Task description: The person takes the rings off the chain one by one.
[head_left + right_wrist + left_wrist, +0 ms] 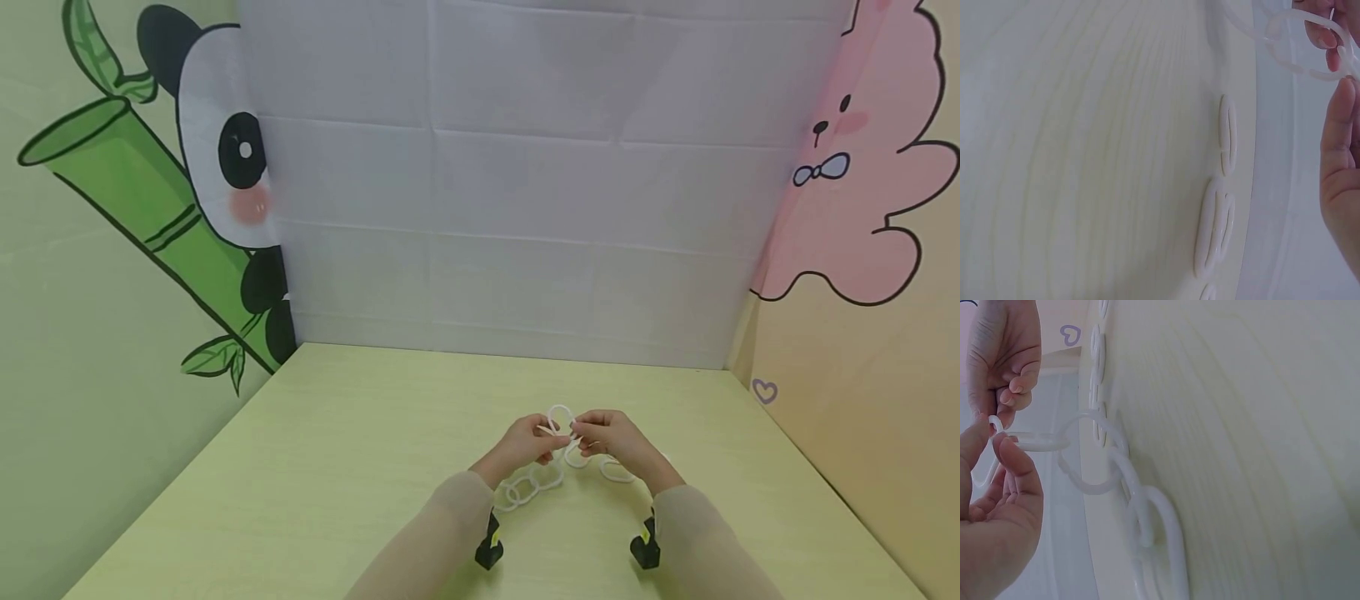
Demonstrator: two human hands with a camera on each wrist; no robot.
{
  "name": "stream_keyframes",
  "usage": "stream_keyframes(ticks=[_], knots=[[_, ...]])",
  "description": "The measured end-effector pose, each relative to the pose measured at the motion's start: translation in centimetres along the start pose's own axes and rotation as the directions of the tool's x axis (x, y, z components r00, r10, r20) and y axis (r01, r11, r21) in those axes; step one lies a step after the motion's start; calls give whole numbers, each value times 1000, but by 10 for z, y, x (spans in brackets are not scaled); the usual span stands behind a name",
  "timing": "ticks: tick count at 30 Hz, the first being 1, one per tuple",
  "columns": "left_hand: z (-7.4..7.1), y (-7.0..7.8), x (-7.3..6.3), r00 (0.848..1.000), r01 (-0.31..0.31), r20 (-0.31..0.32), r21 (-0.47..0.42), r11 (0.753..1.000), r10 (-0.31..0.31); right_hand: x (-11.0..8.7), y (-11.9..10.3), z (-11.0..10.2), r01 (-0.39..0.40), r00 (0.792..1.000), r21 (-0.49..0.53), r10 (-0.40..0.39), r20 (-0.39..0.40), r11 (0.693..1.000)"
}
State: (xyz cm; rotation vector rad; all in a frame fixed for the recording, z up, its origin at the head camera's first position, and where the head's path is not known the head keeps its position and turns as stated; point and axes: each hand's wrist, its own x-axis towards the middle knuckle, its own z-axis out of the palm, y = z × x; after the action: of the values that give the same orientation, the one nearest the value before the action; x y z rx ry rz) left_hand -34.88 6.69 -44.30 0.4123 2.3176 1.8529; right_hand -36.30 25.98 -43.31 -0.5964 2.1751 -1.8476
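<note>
Close together above the table, both hands meet at a white plastic chain link (560, 407). My left hand (522, 442) pinches it between thumb and fingertips. From the other side my right hand (617, 437) pinches the link where it joins another. From this spot a chain of white links (1089, 415) hangs to the tabletop, its lower links (1174, 540) lying on the wood in the left wrist view. Fingers partly cover the joint between the held links.
More white oval links (1228, 134) lie flat on the pale wooden table (360, 433), with another link (617, 478) below the right hand. A white cloth (510, 192) hangs behind the table. Painted walls (97, 333) stand at both sides.
</note>
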Motion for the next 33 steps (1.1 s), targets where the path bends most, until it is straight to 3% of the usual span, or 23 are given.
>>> stream_keyframes(ticks=[16, 33], knots=[[0, 1, -1, 997, -23, -68, -4, 1000, 22, -3, 2, -3, -4, 999, -34, 2, -51, 999], [-3, 3, -2, 997, -55, -55, -13, 998, 54, -4, 4, -4, -22, 997, -38, 18, -78, 999]])
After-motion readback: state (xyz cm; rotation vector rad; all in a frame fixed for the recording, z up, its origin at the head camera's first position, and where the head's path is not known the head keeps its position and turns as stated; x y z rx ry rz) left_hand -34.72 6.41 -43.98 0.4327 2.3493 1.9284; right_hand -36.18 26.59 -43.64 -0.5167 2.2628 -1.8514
